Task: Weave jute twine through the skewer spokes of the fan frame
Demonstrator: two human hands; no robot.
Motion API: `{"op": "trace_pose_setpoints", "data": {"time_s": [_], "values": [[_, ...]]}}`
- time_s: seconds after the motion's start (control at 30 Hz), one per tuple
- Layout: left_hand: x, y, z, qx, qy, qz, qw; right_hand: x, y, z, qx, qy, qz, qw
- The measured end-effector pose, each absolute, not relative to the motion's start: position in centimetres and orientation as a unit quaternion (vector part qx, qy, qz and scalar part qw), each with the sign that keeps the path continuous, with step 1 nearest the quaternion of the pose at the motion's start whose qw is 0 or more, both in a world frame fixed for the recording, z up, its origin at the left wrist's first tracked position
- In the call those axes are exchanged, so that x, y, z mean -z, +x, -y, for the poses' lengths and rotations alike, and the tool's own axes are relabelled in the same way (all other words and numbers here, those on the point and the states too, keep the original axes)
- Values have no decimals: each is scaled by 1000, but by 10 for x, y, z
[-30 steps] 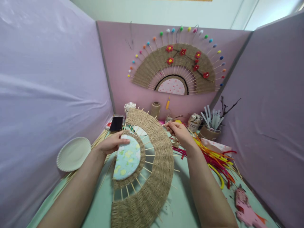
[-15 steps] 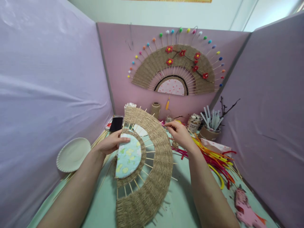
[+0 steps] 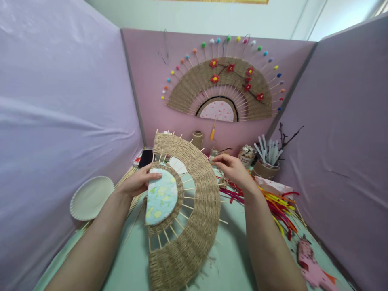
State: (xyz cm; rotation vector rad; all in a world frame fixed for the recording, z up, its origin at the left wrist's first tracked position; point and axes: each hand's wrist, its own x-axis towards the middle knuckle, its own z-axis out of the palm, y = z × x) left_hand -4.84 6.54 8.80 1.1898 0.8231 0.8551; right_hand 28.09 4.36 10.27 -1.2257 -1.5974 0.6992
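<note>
A half-round fan of woven brown twine (image 3: 207,194) stands tilted over the table, its thin wooden sticks poking past the outer edge. Its inner half-circle is covered in light blue fabric with a yellow pattern (image 3: 162,198). My left hand (image 3: 136,182) grips the straight side of that half-circle, thumb lying on the fabric and the other fingers behind. At the fan's upper right rim, my right hand (image 3: 233,169) has thumb and forefinger pinched at the tip of a stick. The fingers partly cover that tip.
A finished-looking fan with red flowers (image 3: 230,68) hangs on the pink back panel. Around the table are a paper plate (image 3: 91,198), a twine spool (image 3: 197,139), a jar of glue sticks (image 3: 266,167), colourful pipe cleaners (image 3: 277,206) and a pink glue gun (image 3: 312,262).
The fan has tilted slightly, its upper end moving left and up. My right hand has shifted a little to the right along the rim, still pinching.
</note>
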Motion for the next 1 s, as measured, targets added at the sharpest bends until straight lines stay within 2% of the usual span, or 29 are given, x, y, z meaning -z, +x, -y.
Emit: {"op": "trace_pose_setpoints", "data": {"time_s": [0.17, 0.3, 0.83, 1.0], "values": [[-84, -51, -68, -373, 511, -339, 697, -101, 288, -41, -453, -413, 589, 527], [-83, -51, -69, -382, 503, -332, 701, -99, 288, -40, -500, -403, 569, 514], [-91, -52, -69, -444, 472, -386, 656, -107, 286, -37, -407, -487, 597, 491], [-95, -49, -67, -453, 473, -397, 643, -105, 286, -40, -343, -499, 614, 507]]}}
